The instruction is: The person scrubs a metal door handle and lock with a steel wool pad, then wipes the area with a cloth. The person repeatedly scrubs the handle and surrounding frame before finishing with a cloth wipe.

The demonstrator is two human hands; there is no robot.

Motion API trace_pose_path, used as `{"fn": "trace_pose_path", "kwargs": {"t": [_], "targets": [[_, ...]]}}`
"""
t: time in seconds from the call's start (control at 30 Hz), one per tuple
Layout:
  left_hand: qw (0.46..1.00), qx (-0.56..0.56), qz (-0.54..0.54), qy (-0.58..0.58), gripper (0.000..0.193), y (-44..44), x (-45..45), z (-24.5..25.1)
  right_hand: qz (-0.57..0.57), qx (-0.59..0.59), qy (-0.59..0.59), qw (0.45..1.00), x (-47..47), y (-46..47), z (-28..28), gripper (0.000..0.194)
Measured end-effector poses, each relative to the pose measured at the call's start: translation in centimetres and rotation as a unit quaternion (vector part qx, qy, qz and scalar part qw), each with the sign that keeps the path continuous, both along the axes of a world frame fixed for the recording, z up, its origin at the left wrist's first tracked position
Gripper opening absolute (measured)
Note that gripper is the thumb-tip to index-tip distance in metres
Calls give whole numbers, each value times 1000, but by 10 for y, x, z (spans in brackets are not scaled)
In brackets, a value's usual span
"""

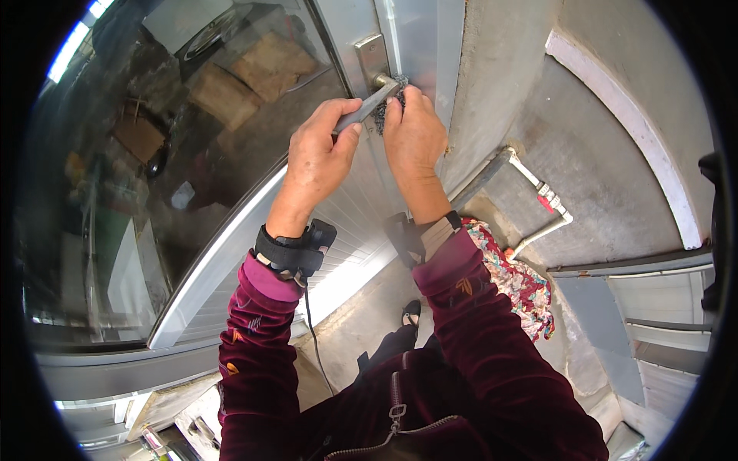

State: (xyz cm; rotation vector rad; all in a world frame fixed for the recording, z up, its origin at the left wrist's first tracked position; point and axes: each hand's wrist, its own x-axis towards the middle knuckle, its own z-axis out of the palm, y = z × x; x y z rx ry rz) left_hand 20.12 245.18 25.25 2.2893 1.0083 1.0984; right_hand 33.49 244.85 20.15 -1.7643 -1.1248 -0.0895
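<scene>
A grey metal lever handle (pixel 372 104) slants down and left from its lock plate (pixel 372 55) on a metal-framed door. My left hand (pixel 320 147) grips the free end of the lever, thumb below and fingers above. Bunched in my right hand (pixel 416 129) is a dark grey scouring pad (pixel 380 118), perhaps steel wool. The pad sits against the lever near its pivot, and part of it sticks out above my fingers. My right palm hides the rest of it.
Dark glass (pixel 230 144) with reflections fills the door's upper panel. At right, a white pipe (pixel 524 170) with a red-handled valve (pixel 545 203) runs along the concrete wall. Below it lies a patterned cloth (pixel 519 288) on the floor. A cable (pixel 314 334) hangs from my left wrist strap.
</scene>
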Motion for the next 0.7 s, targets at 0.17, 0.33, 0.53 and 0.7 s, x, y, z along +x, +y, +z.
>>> {"fn": "trace_pose_path", "kwargs": {"t": [0.17, 0.33, 0.53, 0.7], "targets": [[999, 32, 0, -12, 26, 2, 4, -2, 43, -81, -80, 993, -15, -5, -7, 23], [1000, -11, 7, -2, 25, 1, 4, 2, 73, -37, -86, 993, -6, -15, -17, 22], [999, -41, 4, 15, 24, -1, 3, 5, 15, 85, 19, 996, -5, -4, -14, 22], [1000, -18, 6, 13, 25, 0, 5, 3, 42, 51, -59, 996, -20, 0, -13, 19]]}}
